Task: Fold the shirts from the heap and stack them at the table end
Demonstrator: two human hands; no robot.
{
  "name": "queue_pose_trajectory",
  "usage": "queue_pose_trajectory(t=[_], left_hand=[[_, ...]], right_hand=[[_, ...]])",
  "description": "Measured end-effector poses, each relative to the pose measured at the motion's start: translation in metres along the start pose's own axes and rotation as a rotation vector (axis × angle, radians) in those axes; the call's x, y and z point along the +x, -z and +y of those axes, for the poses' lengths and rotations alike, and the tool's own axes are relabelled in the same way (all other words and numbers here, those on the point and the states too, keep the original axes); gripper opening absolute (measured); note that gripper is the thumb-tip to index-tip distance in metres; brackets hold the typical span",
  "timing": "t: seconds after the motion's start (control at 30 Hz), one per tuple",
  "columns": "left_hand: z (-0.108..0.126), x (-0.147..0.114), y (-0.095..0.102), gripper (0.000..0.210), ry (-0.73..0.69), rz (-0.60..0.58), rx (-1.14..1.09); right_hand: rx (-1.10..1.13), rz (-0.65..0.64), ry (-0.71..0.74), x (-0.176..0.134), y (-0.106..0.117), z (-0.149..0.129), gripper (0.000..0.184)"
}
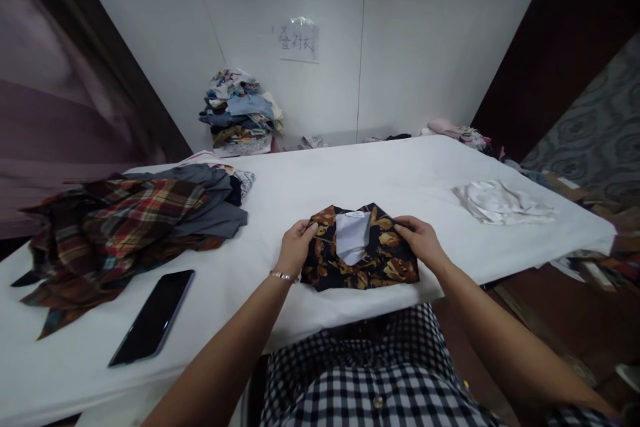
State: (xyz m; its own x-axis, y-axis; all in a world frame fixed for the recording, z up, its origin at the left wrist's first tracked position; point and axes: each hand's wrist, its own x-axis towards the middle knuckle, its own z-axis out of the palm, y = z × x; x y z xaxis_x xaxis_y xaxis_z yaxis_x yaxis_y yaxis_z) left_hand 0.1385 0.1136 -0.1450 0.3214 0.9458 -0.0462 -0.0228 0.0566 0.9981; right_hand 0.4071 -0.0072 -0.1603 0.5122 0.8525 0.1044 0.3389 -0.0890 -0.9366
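A dark shirt with a gold and brown pattern (385, 247) lies folded into a compact rectangle near the table's front edge. Its collar faces away from me, and a pale lining with a label shows in the neck opening. My left hand (296, 247) pinches the shirt's upper left edge between thumb and fingers. On the opposite side, my right hand (421, 239) grips the upper right edge in the same way. A bracelet circles my left wrist.
On the white table (320, 180), a heap of plaid and grey clothes (150, 213) lies left, behind a black phone (153, 317). A folded white garment (500, 202) rests right. A tall clothes stack (240, 113) stands by the wall, below a paper sign (299, 41).
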Motion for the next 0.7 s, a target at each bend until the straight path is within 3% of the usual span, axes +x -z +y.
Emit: queue_pose_trajectory(t=[0.1,0.27,0.33,0.47,0.57,0.63,0.7], left_hand=[[0.0,-0.018,0.009,0.034,-0.073,0.005,0.007],[-0.023,-0.003,0.01,0.031,0.219,0.024,0.054],[-0.03,0.009,0.007,0.031,0.249,0.023,0.062],[-0.032,0.022,0.007,0.029,0.158,-0.042,0.113],[-0.026,0.022,0.011,0.027,0.085,0.003,0.368],[-0.018,0.017,0.011,0.032,-0.044,0.075,0.559],[-0.01,0.007,0.006,0.04,-0.257,0.086,0.713]], right_hand=[[0.147,0.033,-0.003,-0.013,0.007,-0.002,0.035],[0.001,-0.047,-0.058,0.0,-0.001,0.024,0.029],[-0.094,-0.075,-0.043,0.009,-0.007,0.035,0.027],[-0.147,-0.055,-0.002,0.017,-0.006,0.044,0.03],[-0.283,-0.073,0.04,0.014,0.001,0.037,0.029],[-0.431,-0.045,0.122,0.009,0.003,0.023,0.032],[-0.537,-0.01,0.253,-0.001,0.0,0.002,0.04]])
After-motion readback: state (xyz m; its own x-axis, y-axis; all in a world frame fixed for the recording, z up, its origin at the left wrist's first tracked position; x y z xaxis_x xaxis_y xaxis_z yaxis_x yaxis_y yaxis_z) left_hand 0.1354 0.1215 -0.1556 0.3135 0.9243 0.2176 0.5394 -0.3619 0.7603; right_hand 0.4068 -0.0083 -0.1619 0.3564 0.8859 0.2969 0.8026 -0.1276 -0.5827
